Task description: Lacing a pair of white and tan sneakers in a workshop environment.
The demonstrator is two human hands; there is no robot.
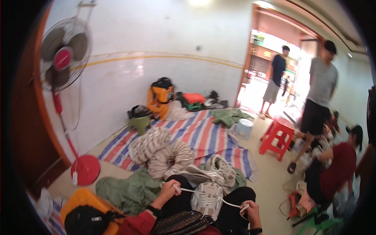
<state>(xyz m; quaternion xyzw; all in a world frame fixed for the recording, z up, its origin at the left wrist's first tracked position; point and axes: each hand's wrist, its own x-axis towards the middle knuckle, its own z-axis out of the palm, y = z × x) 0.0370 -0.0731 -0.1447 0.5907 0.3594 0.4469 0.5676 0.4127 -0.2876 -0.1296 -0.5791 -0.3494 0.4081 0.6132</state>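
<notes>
A white and beige sneaker (208, 200) rests on my lap between my black-clad legs. White laces come out of both its sides and are pulled outward. My left hand (170, 192) is closed on the lace (192, 190) at the shoe's left, the strand taut. My right hand (250, 213) grips the other lace (232, 204) on the right, with a loop of it round the fingers. Just beyond my knees lie more pale sneakers (219, 169). Long bundles of similar pale shoes (150, 144) lie past them on the sheet.
A striped sheet (207, 127) covers the floor ahead; green cloth (127, 188) lies at my left. A standing fan (62, 58) is far left. A red stool (277, 137) stands right, near a standing person (321, 82) and a seated person (337, 164). Another person (277, 74) stands by the doorway.
</notes>
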